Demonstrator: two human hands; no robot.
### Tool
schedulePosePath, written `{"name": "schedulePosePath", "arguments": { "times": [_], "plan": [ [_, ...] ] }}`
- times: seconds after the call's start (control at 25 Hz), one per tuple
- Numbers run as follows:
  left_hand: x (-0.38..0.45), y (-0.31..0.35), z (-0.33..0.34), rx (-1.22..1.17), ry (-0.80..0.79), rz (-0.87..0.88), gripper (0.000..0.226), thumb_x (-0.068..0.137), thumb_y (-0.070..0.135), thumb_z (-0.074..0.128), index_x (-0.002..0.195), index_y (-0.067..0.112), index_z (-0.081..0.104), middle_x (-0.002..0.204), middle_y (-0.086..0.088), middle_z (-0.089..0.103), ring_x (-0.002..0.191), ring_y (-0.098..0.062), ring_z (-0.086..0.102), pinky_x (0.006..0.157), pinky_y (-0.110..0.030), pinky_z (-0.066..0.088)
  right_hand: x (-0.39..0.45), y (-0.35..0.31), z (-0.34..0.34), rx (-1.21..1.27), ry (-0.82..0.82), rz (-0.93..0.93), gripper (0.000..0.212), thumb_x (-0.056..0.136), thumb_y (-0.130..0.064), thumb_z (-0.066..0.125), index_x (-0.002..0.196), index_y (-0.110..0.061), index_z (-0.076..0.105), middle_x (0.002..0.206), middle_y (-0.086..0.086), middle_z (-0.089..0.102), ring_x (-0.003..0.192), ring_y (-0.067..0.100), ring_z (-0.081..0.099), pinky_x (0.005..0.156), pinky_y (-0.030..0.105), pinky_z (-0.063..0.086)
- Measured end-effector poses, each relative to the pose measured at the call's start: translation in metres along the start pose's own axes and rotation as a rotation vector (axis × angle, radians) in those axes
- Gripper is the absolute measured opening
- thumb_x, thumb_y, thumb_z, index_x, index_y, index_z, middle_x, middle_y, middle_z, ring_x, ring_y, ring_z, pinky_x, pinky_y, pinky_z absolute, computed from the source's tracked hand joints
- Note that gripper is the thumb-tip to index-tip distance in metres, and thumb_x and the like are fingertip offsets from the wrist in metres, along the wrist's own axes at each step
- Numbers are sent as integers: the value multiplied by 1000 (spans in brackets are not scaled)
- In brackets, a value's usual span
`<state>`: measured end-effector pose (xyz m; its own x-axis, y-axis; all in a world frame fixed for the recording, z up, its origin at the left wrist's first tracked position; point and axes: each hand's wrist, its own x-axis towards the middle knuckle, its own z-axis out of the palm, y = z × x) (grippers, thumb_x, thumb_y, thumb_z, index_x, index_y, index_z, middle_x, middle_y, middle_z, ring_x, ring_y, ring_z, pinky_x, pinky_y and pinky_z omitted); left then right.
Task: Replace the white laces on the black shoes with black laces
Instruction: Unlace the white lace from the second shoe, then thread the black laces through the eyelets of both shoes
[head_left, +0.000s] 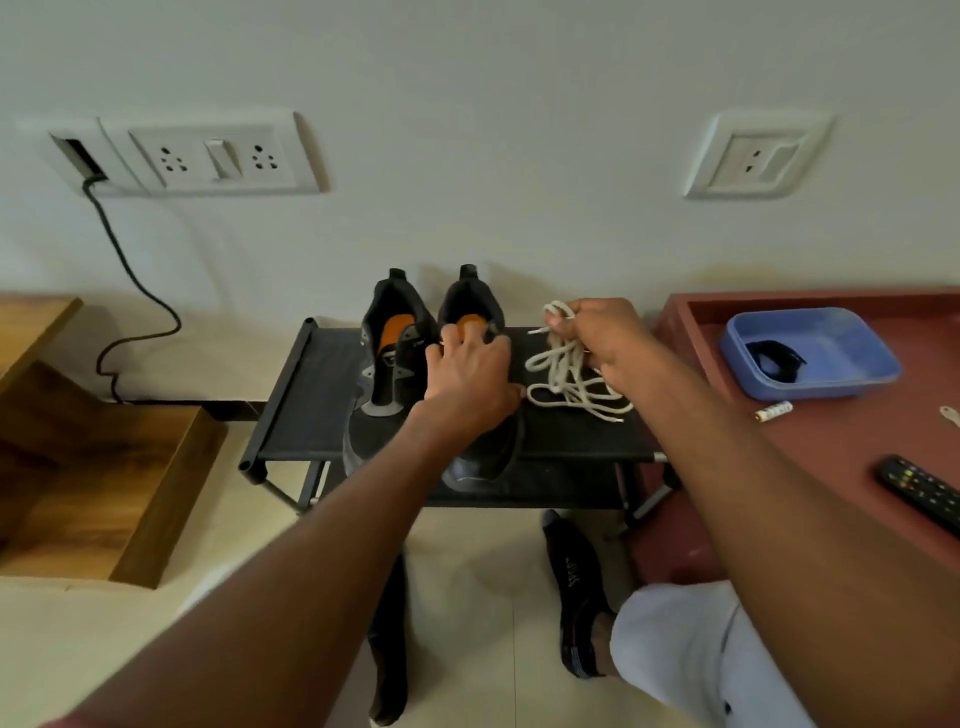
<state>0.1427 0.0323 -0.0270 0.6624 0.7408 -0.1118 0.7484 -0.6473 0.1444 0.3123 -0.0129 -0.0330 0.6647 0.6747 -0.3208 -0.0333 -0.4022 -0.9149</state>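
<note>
Two black shoes with orange insoles stand side by side on a low black rack (311, 405). The left shoe (387, 374) has no lace that I can see. My left hand (470, 379) lies on top of the right shoe (480, 462), its fingers curled over the tongue area near the opening. A black lace hangs along that shoe's right side. To the right, a pile of white laces (569, 382) lies on the rack. My right hand (602, 338) pinches one white lace and holds its looped end up.
A maroon table (831, 447) at right carries a blue tray (841, 374) with a dark item inside, a small battery (774, 411) and a remote control (919, 491). A wooden box (98, 493) stands at left. A cable (130, 291) hangs from wall sockets. My socked feet (574, 592) rest on the floor.
</note>
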Motion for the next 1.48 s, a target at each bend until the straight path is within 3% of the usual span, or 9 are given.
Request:
{"name": "schedulePosePath", "arguments": {
  "times": [0.2, 0.28, 0.48, 0.6, 0.72, 0.96, 1.24, 1.4, 1.48],
  "plan": [
    [20, 27, 9, -101, 179, 13, 44, 95, 38, 69, 132, 18, 57, 145, -12, 40, 137, -36, 33, 115, -53, 30, 23, 22, -12, -812, -95, -125, 17, 85, -22, 78, 101, -16, 79, 96, 10, 76, 90, 31, 72, 84, 44, 61],
    [30, 30, 13, -180, 156, 26, 37, 97, 34, 65, 131, 20, 59, 139, -10, 47, 135, -34, 38, 112, -51, 33, 25, 22, -21, -882, -108, -117, 22, 86, -25, 77, 107, -17, 75, 100, 7, 74, 92, 28, 71, 86, 43, 61],
    [45, 42, 14, -229, 204, 71, 30, 99, 23, 60, 129, 19, 63, 131, -7, 58, 126, -31, 50, 99, -45, 40, 21, 7, -38, -846, 53, -159, 13, 90, -28, 72, 94, -15, 72, 87, 5, 72, 75, 23, 68, 68, 34, 59],
    [55, 55, 13, -297, 186, 100, 31, 99, 13, 57, 129, 17, 64, 127, -8, 62, 119, -29, 57, 90, -41, 44, 11, -2, -60, -619, 146, -83, 14, 93, -16, 63, 85, -10, 72, 77, 6, 70, 65, 21, 65, 54, 27, 48],
    [61, 80, 13, -441, 186, 144, 31, 102, 11, 54, 131, 18, 64, 133, -4, 62, 120, -24, 60, 90, -33, 45, -6, -7, -89, -319, 418, -78, 28, 92, -6, 53, 65, -13, 57, 64, 1, 57, 56, 19, 51, 47, 25, 35],
    [61, 169, 30, -464, 107, 527, 50, 97, 9, 60, 144, 21, 57, 152, 0, 51, 137, -21, 50, 112, -41, 44, -25, 8, -155, -172, 856, -84, 23, 96, -15, 54, 91, -18, 76, 90, -3, 72, 82, 23, 63, 68, 29, 40],
    [52, 209, 54, -368, 16, 653, 58, 100, 10, 53, 156, 17, 42, 162, -6, 41, 149, -26, 33, 118, -44, 30, 25, 48, -220, -972, 515, 30, 12, 93, -19, 73, 88, -12, 65, 81, 3, 62, 74, 24, 62, 58, 28, 44],
    [55, 207, 58, -334, 18, 633, 57, 104, 21, 54, 158, 20, 38, 168, -3, 33, 156, -24, 24, 123, -45, 23, 36, 56, -215, -1052, 487, 131, 22, 95, -28, 73, 107, -12, 65, 102, 8, 68, 96, 30, 70, 87, 43, 59],
    [60, 204, 60, -344, 6, 630, 56, 103, 25, 57, 156, 19, 40, 165, -4, 37, 154, -24, 28, 122, -45, 26, 37, 55, -215, -1034, 554, 117, 25, 97, -18, 69, 120, -8, 65, 112, 10, 70, 102, 30, 70, 88, 41, 58]
  ]
}}
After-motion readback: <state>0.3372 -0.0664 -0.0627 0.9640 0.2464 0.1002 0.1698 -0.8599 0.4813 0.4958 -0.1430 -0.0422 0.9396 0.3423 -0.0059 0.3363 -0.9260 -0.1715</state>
